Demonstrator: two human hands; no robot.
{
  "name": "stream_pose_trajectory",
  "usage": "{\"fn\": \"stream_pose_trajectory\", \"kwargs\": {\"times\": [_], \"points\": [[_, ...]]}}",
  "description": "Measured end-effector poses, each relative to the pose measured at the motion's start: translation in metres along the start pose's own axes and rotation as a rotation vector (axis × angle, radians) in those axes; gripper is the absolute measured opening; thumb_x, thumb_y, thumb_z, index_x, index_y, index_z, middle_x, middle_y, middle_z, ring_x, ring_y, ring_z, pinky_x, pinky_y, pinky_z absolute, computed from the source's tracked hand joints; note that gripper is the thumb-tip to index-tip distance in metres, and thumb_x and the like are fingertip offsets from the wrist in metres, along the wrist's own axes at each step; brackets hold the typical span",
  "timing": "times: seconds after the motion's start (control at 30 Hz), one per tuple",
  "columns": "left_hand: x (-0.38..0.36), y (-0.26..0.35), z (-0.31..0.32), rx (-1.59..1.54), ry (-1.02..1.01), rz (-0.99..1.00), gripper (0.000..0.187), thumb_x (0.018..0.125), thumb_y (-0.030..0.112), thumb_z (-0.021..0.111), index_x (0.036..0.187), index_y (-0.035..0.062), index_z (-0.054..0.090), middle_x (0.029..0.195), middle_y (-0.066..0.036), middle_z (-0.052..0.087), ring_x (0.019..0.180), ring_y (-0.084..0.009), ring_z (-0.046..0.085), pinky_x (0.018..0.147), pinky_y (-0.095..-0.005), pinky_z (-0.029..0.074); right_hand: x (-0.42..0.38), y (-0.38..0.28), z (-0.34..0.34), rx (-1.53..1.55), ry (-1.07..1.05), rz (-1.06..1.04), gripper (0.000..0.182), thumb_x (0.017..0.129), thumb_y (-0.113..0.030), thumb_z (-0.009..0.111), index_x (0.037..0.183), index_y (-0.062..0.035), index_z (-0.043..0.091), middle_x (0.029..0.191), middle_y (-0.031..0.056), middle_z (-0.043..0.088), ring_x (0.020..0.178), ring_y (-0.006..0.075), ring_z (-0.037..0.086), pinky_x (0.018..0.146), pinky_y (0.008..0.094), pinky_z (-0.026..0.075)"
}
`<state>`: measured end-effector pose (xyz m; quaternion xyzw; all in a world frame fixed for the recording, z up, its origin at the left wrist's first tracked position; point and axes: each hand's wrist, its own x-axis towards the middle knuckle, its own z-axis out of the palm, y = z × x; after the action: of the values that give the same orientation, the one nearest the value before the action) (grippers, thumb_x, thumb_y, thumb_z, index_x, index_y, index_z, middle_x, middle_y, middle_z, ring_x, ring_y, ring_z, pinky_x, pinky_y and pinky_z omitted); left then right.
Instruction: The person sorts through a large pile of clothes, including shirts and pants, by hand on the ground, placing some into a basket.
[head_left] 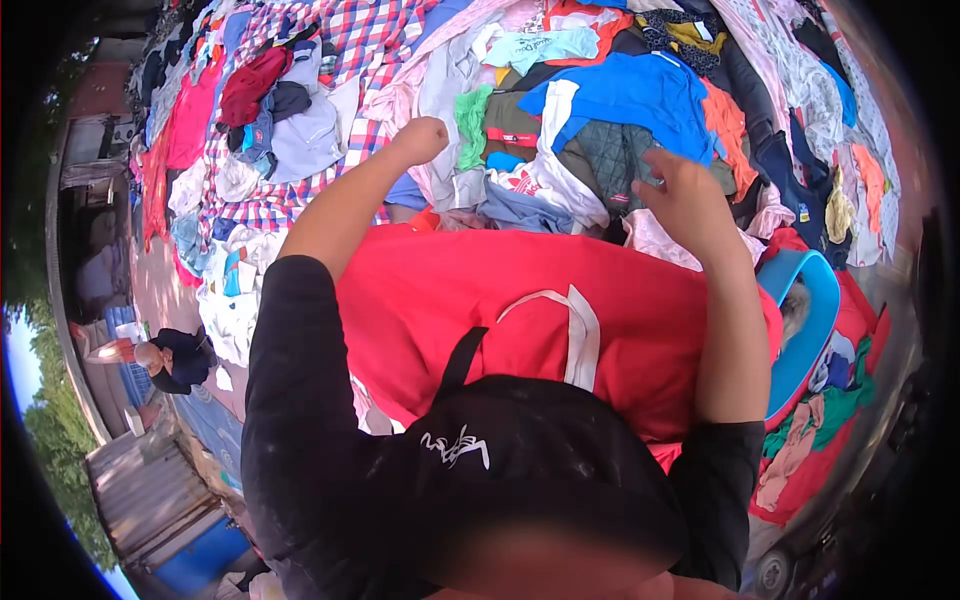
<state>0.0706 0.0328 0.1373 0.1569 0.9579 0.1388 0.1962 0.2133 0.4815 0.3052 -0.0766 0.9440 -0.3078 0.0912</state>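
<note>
My left hand [425, 140] is curled closed over the pile, near a light grey garment [449, 90] and a bright green cloth [471, 125]. No cloth shows coming out of it, though its palm side is hidden. Over a dark quilted garment [608, 160], my right hand [690, 197] has its thumb and forefinger apart, with nothing visible between them. Beyond it lies a blue shirt [645, 98]. A white Adidas top [530, 182] rests between the two hands, lower in the pile. Red fabric with white straps [440, 285] spreads between my forearms, in front of my body.
Heaped clothes surround both hands, with red-and-blue checked cloth [365, 45] at the left. To the right stands a light-blue plastic tub [822, 300] holding something greyish. Another person [178, 360] in dark clothing is at the far left, near sheds [150, 490].
</note>
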Motion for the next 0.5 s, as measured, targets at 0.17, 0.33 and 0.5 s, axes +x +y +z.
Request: {"fn": "stream_pose_trajectory", "kwargs": {"times": [0.17, 0.33, 0.5], "points": [[0.082, 0.101, 0.138, -0.132, -0.155, -0.189, 0.031, 0.084, 0.035, 0.068, 0.09, 0.0057, 0.076, 0.097, -0.02, 0.073, 0.094, -0.0367, 0.071, 0.085, -0.0464, 0.055, 0.003, 0.006, -0.006, -0.019, 0.023, 0.026, 0.036, 0.086, -0.022, 0.071, 0.113, 0.0015, 0.065, 0.107, 0.0239, 0.069, 0.097, 0.0413, 0.067, 0.084, 0.0487, 0.053], [0.068, 0.16, 0.198, -0.313, -0.08, -0.554, 0.062, 0.085, 0.051, 0.064, 0.108, -0.0064, 0.071, 0.111, -0.03, 0.069, 0.109, -0.0429, 0.067, 0.095, -0.0476, 0.052, 0.006, 0.013, -0.011, -0.024, -0.005, 0.059, 0.037, 0.086, -0.022, 0.071, 0.113, 0.0022, 0.065, 0.105, 0.0242, 0.069, 0.098, 0.0417, 0.067, 0.085, 0.0485, 0.052], [0.089, 0.14, 0.215, -0.382, 0.001, -0.508, 0.05, 0.087, 0.04, 0.06, 0.103, -0.0058, 0.071, 0.107, -0.028, 0.07, 0.101, -0.0381, 0.069, 0.089, -0.046, 0.054, 0.002, 0.013, -0.014, 0.002, 0.025, 0.014, 0.037, 0.086, -0.022, 0.071, 0.111, 0.0032, 0.065, 0.102, 0.0243, 0.07, 0.096, 0.0412, 0.067, 0.084, 0.0486, 0.052]]}}
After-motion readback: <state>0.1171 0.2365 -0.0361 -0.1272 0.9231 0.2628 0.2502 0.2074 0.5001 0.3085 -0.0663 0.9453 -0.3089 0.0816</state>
